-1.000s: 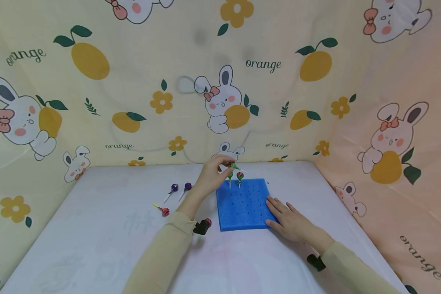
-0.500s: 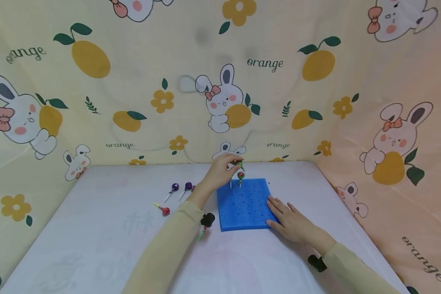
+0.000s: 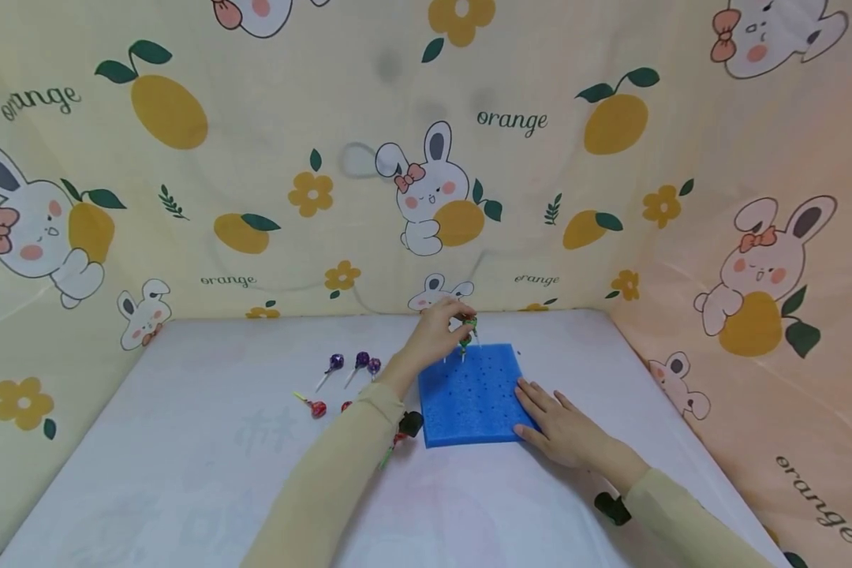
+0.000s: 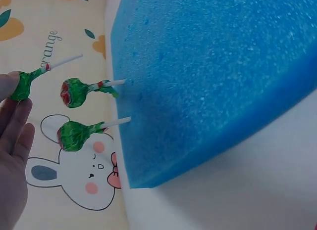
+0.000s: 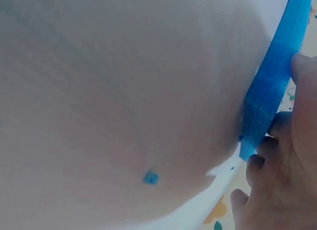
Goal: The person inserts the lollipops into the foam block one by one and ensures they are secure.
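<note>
My left hand (image 3: 436, 333) pinches a green-wrapped lollipop (image 4: 22, 86) by its candy head, above the far edge of a blue foam block (image 3: 468, 406). The lollipop's white stick points toward the block, its tip apart from the foam in the left wrist view. Two more lollipops, one green and red (image 4: 74, 93) and one mostly green (image 4: 74, 136), stand with their sticks in the block near its far left corner. In the head view my left hand partly covers them. My right hand (image 3: 564, 426) lies with fingers extended on the block's right edge.
Left of the block lie purple lollipops (image 3: 336, 361) and a red lollipop (image 3: 318, 409). Another red lollipop (image 3: 399, 439) with a green stick is partly hidden by the left wrist camera (image 3: 411, 424). A blue scrap (image 5: 150, 177) lies on the white table. Printed cloth (image 3: 255, 158) encloses the table.
My left hand has moved right along the block's far edge with the lollipop, whose stick has swung from sideways to pointing down. My right hand has stayed in place.
</note>
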{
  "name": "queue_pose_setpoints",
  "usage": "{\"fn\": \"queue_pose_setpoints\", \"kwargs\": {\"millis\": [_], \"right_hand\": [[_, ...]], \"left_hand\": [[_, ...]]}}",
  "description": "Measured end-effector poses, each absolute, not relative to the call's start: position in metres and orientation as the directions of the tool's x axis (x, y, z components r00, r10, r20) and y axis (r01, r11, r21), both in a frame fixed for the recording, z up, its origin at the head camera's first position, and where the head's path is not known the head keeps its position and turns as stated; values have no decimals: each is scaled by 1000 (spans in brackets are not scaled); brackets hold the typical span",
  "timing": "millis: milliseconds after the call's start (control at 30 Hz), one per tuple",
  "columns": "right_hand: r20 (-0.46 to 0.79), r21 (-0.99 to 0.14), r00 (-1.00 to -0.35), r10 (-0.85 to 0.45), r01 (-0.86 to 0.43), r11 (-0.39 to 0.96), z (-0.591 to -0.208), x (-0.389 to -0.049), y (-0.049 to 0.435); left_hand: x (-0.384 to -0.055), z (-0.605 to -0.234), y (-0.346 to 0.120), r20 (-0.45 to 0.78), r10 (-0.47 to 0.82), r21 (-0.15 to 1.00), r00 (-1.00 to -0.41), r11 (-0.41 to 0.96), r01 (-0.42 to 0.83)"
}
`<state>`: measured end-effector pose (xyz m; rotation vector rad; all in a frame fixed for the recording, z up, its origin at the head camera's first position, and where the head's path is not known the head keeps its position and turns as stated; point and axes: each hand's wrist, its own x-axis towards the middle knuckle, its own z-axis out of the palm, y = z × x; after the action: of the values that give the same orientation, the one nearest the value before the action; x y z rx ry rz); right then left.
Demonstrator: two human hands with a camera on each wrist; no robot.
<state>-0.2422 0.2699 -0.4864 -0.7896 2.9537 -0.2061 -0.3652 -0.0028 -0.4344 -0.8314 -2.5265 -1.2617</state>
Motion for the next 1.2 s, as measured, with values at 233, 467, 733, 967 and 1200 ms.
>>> {"fn": "queue_pose_setpoints", "kwargs": {"millis": [233, 467, 733, 967, 1200], "right_hand": [[-39, -155, -865, -501, -490, 858, -485, -243, 269], [-40, -154, -865, -501, -490, 858, -485, -242, 269], [-39, -155, -864, -502, -491, 857, -484, -242, 269], [-47, -151, -866, -498, -487, 860, -486, -243, 271], [-44, -148, -865, -499, -489, 860, -486, -243, 271]], "left_hand": [[-367, -440, 3, 381, 422, 659, -822, 499, 562], [-369, -441, 5, 338, 434, 636, -835, 549, 542], [-369, -440, 9, 312, 449, 616, -837, 575, 538], [-371, -445, 12, 287, 449, 623, -846, 584, 521], [-373, -449, 13, 302, 472, 620, -828, 562, 547]]}}
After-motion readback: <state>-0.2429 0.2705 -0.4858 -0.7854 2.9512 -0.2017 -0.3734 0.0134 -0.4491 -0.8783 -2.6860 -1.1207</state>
